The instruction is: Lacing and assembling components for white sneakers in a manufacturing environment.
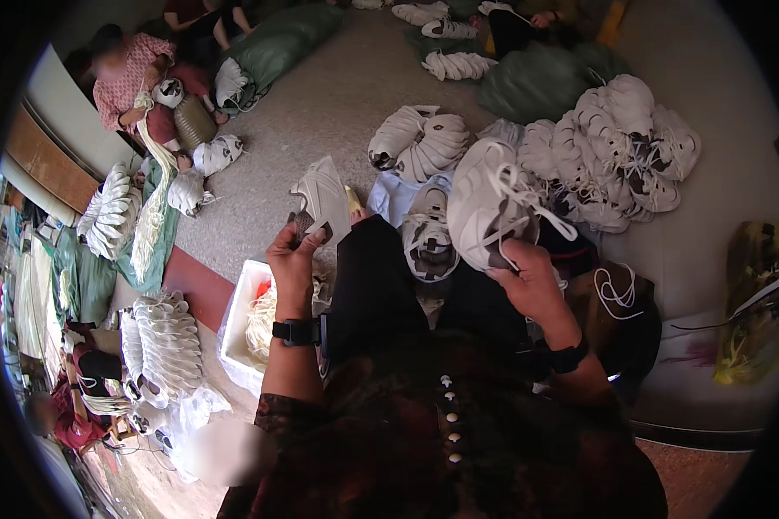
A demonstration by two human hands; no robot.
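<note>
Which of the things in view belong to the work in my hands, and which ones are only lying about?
Probably in the job:
right hand: laced white shoe upper
left hand: white shoe piece
pale laces in white box

Probably just lying about:
yellowish bag, far right
clear plastic, lower left

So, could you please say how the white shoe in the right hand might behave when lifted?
The white shoe is probably light, since the right hand grips just one end. Its loose laces look limp and would likely dangle.

The left hand (292, 259) holds a white shoe upper (323, 195), the right hand (530, 278) a laced upper (478, 203); more white uppers (625, 108) heap toward the floor's (320, 112) right edge.
</note>
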